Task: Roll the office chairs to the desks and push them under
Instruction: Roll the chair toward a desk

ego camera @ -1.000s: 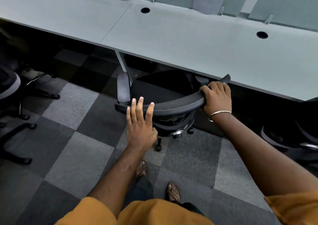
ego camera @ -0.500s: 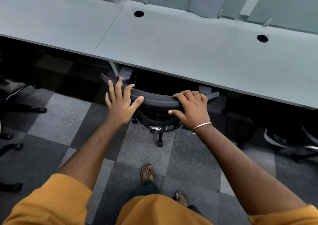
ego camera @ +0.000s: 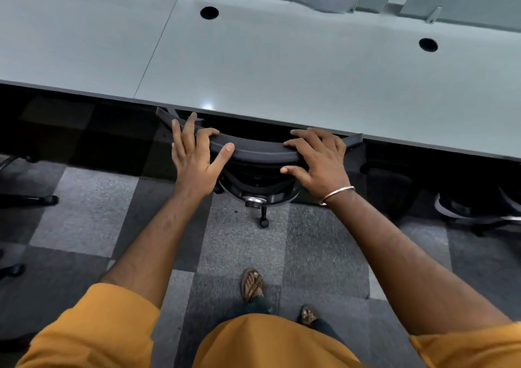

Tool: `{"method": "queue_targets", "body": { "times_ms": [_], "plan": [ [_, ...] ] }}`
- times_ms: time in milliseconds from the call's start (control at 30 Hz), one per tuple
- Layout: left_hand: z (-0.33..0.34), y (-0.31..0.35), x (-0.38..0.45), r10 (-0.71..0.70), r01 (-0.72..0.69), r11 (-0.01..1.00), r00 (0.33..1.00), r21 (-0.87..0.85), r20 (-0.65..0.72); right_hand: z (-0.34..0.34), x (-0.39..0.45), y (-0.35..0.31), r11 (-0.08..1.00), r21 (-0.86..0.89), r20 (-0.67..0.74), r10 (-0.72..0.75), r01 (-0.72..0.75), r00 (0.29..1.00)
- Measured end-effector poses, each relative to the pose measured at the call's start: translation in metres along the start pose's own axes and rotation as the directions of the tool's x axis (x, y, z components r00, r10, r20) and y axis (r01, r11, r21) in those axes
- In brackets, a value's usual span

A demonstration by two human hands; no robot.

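Note:
A black office chair (ego camera: 259, 150) stands in front of me with its seat hidden under the grey desk (ego camera: 282, 71). Only the curved top of its backrest, the seat mechanism and one caster show below the desk edge. My left hand (ego camera: 194, 162) presses on the left end of the backrest with fingers spread and mostly straight. My right hand (ego camera: 321, 164) holds the right end, its fingers curved over the top rim and its thumb on the near side.
Another dark chair (ego camera: 473, 212) sits under the desk at the right. Black chair legs and casters (ego camera: 28, 198) lie on the checkered carpet at the left. Round cable holes (ego camera: 209, 12) and panel brackets line the back of the desk. My sandalled feet stand just behind the chair.
The chair has rolled forward until its seat and armrests went under the desk. My left hand came onto the backrest. I stepped closer to the desk.

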State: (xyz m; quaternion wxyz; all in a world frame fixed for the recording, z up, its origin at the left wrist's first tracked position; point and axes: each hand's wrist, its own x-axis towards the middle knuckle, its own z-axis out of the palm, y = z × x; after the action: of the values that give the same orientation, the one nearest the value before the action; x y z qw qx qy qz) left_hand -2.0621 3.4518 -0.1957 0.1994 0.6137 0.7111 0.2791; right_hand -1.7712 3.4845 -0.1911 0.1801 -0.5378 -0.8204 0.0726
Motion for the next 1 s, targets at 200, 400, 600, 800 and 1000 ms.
{"method": "queue_targets", "body": {
  "times_ms": [200,400,600,800,1000],
  "plan": [
    [0.000,0.000,-0.001,0.018,-0.018,1.000,1.000,-0.012,0.016,-0.003,-0.002,-0.003,1.000,0.000,0.014,0.017,-0.017,1.000],
    [0.001,0.003,-0.015,0.023,-0.024,0.997,1.000,0.077,0.019,-0.003,-0.016,-0.004,1.000,-0.002,-0.007,0.025,-0.025,1.000],
    [0.013,0.017,-0.041,0.017,-0.016,0.994,1.000,0.106,-0.008,0.002,-0.034,-0.016,0.990,-0.061,-0.011,0.123,-0.124,0.992],
    [0.030,0.031,-0.100,0.039,-0.045,0.993,0.998,0.108,0.053,0.003,-0.052,-0.015,0.994,-0.068,0.026,0.083,-0.082,0.996],
    [0.059,0.031,-0.175,-0.052,0.018,0.988,0.975,0.155,0.218,-0.006,-0.091,-0.012,0.996,0.089,0.075,-0.027,0.020,0.997]
  ]
}}
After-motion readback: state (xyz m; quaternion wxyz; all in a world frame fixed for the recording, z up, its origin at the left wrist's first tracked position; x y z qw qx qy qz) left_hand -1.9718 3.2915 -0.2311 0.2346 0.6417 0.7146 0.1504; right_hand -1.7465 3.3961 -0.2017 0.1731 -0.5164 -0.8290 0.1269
